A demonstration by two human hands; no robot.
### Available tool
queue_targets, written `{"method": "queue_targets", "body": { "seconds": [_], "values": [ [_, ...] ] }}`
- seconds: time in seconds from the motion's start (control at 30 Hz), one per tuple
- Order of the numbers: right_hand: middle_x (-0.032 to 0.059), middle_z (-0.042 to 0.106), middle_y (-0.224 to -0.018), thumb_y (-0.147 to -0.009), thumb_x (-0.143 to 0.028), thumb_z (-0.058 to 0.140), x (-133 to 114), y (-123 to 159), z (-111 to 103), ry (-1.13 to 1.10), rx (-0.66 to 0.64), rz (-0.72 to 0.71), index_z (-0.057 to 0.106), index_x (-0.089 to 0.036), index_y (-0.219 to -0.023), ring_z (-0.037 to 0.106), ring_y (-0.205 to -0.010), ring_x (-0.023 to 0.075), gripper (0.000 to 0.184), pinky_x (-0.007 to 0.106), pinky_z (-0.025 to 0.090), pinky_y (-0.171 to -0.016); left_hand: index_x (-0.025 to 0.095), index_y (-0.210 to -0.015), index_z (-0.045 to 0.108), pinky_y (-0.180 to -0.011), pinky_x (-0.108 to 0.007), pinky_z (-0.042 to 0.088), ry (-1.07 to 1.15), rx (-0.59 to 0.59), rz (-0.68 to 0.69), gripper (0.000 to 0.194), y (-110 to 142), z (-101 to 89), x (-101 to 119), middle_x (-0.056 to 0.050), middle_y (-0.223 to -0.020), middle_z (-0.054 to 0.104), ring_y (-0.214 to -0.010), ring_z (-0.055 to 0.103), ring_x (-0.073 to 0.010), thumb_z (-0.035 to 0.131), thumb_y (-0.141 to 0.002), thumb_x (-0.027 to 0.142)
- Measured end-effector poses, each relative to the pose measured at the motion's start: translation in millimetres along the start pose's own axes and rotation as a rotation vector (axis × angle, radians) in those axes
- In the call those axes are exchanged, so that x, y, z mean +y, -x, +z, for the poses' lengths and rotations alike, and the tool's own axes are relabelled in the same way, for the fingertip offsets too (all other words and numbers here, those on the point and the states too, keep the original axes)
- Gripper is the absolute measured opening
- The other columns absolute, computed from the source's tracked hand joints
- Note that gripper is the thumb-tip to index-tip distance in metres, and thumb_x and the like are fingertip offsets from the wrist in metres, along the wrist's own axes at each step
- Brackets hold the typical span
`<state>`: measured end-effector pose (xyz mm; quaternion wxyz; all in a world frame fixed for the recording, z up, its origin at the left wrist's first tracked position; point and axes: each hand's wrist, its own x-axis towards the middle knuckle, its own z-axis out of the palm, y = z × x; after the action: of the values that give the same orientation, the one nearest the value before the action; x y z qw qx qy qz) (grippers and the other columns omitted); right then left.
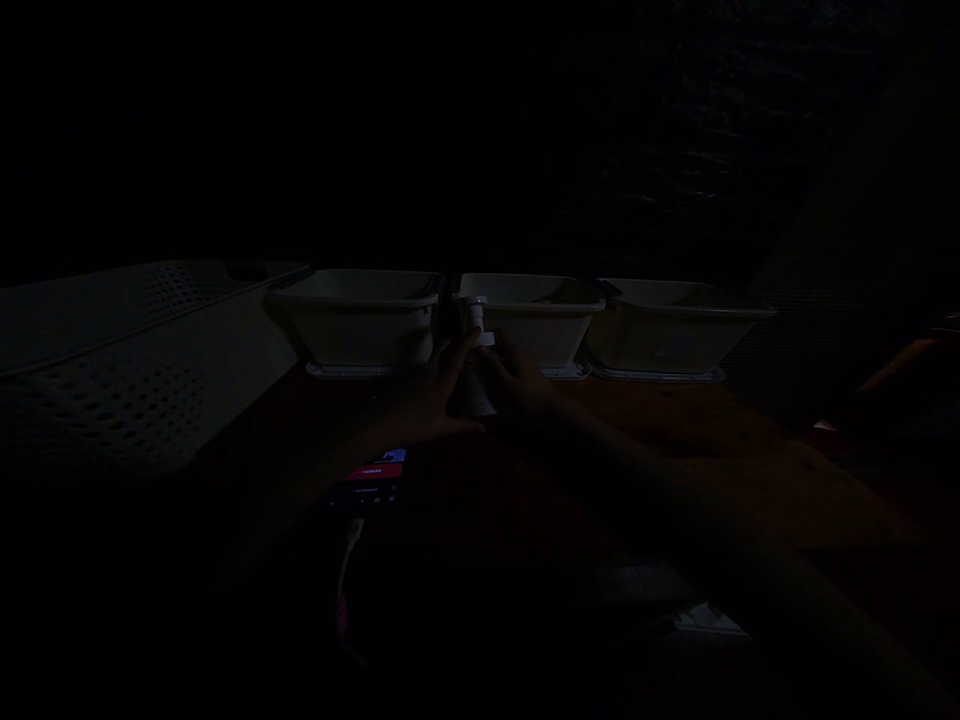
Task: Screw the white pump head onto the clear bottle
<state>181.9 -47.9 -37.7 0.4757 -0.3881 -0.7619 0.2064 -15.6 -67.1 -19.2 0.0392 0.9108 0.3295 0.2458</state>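
The picture is very dark. Near the middle, my left hand (439, 400) curves around the left side of some small pale bottles, its thumb reaching out in front. My right hand (519, 378) closes on them from the right, fingers near a white cap (486, 339). Just behind, a white bottle (474, 312) with a wide flat lid rises above my fingertips. The pale lower body (478, 398) of a bottle shows between my hands. Darkness hides where the fingers touch and how many bottles there are.
Three pale tubs, left (360, 335), middle (544, 335) and right (667, 335), line the back of the wooden table (720, 450). A perforated white basket (135, 380) stands left. A lit phone (371, 480) with a cable (346, 565) lies in front.
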Motion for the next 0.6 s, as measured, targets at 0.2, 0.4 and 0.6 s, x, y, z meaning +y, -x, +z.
{"method": "queue_targets", "body": {
  "seconds": [0.2, 0.4, 0.6],
  "values": [
    [0.0088, 0.067, -0.099, -0.095, -0.062, 0.041, -0.1, 1.2, -0.1, 0.029, 0.009, 0.004, 0.051, -0.019, -0.116, 0.063, -0.088, 0.0221, 0.049, 0.035, 0.049, -0.077, 0.030, -0.156, -0.005, -0.111, -0.054, 0.037, -0.011, -0.002, 0.005, 0.116, 0.3, -1.8, 2.8, -0.020, -0.162, 0.014, -0.148, 0.025, -0.0374, 0.078, -0.075, 0.046],
    [0.0094, 0.067, -0.102, -0.095, -0.060, 0.042, 1.0, 0.0, 0.8, 0.003, 0.010, -0.007, 0.051, -0.017, -0.119, 0.064, -0.088, 0.0214, 0.050, 0.033, 0.050, -0.075, 0.031, -0.155, -0.007, -0.111, -0.054, 0.037, -0.030, 0.003, 0.001, 0.118, 0.8, 0.4, 0.5, -0.020, -0.162, 0.013, -0.148, 0.022, -0.0384, 0.078, -0.075, 0.047],
    [0.0108, 0.067, -0.101, -0.095, -0.062, 0.041, 2.5, -0.2, 1.2, 0.016, 0.005, -0.012, 0.051, -0.017, -0.115, 0.064, -0.090, 0.0235, 0.050, 0.036, 0.050, -0.078, 0.033, -0.155, -0.007, -0.112, -0.054, 0.035, -0.011, 0.005, 0.009, 0.118, 0.7, 0.0, 0.7, -0.018, -0.162, 0.014, -0.149, 0.022, -0.0368, 0.079, -0.075, 0.045]
  ]
}}
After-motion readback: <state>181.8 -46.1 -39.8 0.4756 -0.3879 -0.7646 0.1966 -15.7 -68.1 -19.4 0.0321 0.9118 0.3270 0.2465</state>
